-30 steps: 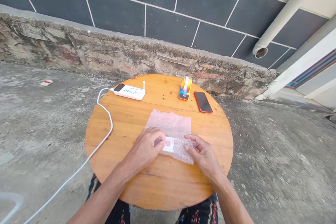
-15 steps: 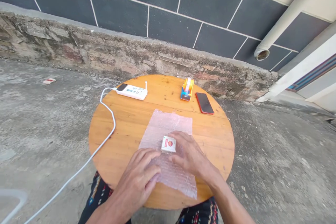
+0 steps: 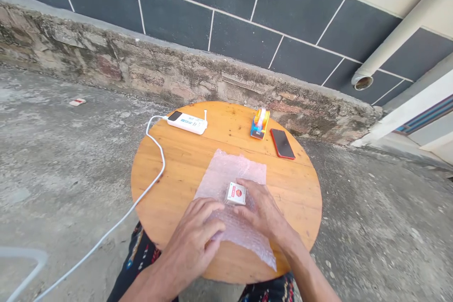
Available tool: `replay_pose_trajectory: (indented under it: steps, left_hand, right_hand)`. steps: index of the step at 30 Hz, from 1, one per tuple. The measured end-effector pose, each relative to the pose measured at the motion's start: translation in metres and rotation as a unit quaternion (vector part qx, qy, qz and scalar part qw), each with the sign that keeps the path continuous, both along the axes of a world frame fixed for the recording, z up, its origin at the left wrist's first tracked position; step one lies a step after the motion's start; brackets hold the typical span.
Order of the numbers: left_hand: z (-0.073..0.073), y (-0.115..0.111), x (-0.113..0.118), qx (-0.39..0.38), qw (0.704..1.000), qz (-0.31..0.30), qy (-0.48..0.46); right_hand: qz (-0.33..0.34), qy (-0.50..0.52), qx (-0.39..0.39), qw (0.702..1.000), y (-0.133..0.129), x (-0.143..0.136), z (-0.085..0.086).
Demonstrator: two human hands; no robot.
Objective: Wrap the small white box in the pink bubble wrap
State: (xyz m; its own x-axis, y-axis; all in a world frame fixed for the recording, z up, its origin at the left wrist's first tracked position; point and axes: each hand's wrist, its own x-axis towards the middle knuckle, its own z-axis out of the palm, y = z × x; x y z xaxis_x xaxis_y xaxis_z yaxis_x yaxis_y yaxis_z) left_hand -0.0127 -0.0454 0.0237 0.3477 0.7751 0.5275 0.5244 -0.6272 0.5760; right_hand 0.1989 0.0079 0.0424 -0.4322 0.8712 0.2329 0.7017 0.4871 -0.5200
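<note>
The bubble wrap (image 3: 236, 222) has unfolded toward lower centre, baring one small box (image 3: 236, 193) mid-frame. The left hand (image 3: 217, 219), fingers loosely parted, hides the wrap's left edge; the right hand (image 3: 245, 197) spreads wide beside the box, contact unclear. Beyond, across upper centre: one phone (image 3: 282, 143), one tape dispenser (image 3: 260, 124), one white device (image 3: 187, 122).

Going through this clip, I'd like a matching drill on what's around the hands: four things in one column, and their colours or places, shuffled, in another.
Things:
1. small box
2. phone
3. tape dispenser
4. bubble wrap

Descriptions:
A. yellow and blue
B. lies flat beneath another listed thing
C. white top with red print, beside the right hand
D. red-edged, with a dark screen

Pairs: 1-C, 2-D, 3-A, 4-B
</note>
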Motion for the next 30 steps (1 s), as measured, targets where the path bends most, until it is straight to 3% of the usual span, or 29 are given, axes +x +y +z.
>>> replay_pose_trajectory:
  steps: [6,10,15,20,30]
  left_hand:
    - [0.025,0.033,0.009,-0.038,0.999,0.011,0.021]
    - [0.035,0.058,0.019,-0.071,0.997,0.011,0.04]
    - [0.034,0.071,0.028,-0.123,0.991,0.009,0.049]
    - [0.03,0.076,0.03,-0.178,0.984,-0.002,0.027]
    - [0.027,0.065,0.023,-0.25,0.967,-0.033,-0.043]
  right_hand:
    - [-0.018,0.173,-0.159,0.972,-0.016,0.026,0.019]
    - [-0.07,0.157,-0.133,0.976,-0.024,0.037,0.026]
    - [-0.087,0.168,-0.125,0.974,-0.025,0.035,0.009]
    - [-0.121,0.261,-0.125,0.95,-0.019,0.029,-0.013]
    - [-0.176,0.302,-0.173,0.921,-0.026,0.025,-0.009]
